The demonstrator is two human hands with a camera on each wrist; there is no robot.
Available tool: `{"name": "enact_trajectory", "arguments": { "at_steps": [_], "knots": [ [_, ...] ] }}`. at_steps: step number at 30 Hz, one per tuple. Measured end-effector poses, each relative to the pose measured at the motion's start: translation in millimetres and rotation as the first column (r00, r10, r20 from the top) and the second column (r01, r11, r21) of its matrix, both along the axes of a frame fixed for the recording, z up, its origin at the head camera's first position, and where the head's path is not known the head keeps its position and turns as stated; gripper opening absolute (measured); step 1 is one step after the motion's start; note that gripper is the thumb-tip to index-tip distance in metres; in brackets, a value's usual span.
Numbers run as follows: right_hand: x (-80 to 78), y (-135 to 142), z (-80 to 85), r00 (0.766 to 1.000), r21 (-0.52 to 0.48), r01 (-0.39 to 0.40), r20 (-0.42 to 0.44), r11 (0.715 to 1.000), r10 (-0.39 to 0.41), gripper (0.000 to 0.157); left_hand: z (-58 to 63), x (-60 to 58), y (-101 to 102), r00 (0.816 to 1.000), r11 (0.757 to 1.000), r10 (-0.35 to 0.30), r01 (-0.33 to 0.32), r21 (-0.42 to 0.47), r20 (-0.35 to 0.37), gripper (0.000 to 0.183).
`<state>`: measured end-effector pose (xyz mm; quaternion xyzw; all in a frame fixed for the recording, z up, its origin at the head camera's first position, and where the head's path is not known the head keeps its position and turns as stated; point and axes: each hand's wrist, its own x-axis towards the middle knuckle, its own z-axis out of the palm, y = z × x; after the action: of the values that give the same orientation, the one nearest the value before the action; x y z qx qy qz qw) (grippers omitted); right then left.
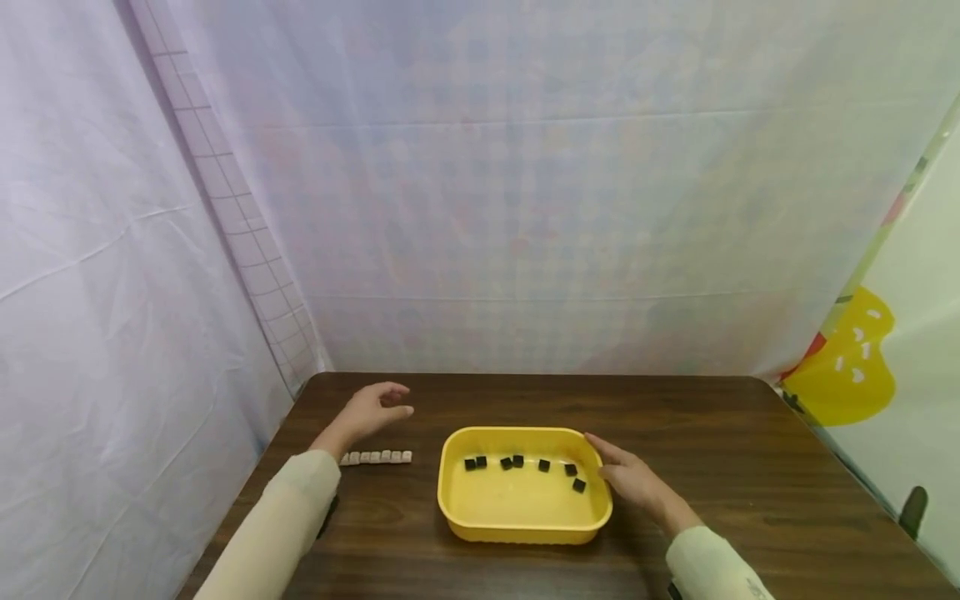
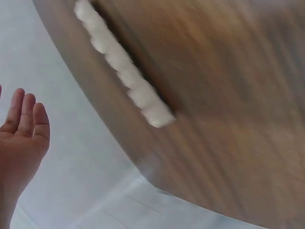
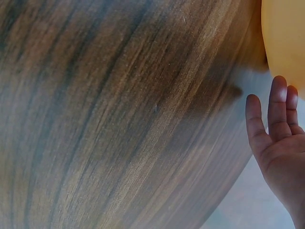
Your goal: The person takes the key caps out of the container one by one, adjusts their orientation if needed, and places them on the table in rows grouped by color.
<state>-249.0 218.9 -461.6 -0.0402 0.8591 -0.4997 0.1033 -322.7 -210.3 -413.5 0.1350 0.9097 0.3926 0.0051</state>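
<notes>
A row of small white block-like pieces lies on the brown table, left of a yellow plastic tub. Over the row my left hand hovers with nothing in it, thumb and fingers apart and loosely bent. The left wrist view shows the same white row, blurred, with the hand off to one side. My right hand is at the tub's right side, fingers fairly straight along the rim. In the right wrist view those fingertips meet the yellow wall. Several small black cubes are scattered inside the tub.
The dark wood-grain table reaches back to a pale hanging curtain. Another white curtain hangs along the left. At the right is a pale surface with a yellow printed shape.
</notes>
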Motion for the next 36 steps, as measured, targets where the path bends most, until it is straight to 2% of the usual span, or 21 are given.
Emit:
{"name": "enact_trajectory", "arguments": {
  "at_steps": [9,13,18,27,36],
  "knots": [
    [-0.3,-1.8,-0.2,1.000,0.013,0.008,0.005,1.000,-0.008,0.060,19.0,-10.9,64.4,0.995,0.995,-0.095,0.095,0.004,0.030,0.040],
    [-0.5,-2.0,-0.5,1.000,0.002,0.002,0.001,1.000,-0.002,0.060,23.9,-12.4,94.5,0.984,0.985,-0.170,0.170,-0.004,0.051,0.039],
    [-1.1,-1.9,0.3,1.000,0.002,-0.011,-0.012,1.000,0.011,0.059,26.4,-12.0,128.9,0.962,0.962,-0.264,0.268,-0.047,0.065,0.040],
    [-2.0,-0.1,1.9,1.000,-0.004,-0.020,0.013,1.000,0.020,0.061,23.3,-7.3,176.7,0.932,0.926,-0.353,0.361,-0.110,0.086,0.037],
    [-7.0,6.8,0.7,0.997,-0.006,-0.022,0.076,1.000,0.022,0.064,9.1,-6.8,206.6,0.901,0.893,-0.423,0.433,-0.121,0.102,0.035]
  ]
}}
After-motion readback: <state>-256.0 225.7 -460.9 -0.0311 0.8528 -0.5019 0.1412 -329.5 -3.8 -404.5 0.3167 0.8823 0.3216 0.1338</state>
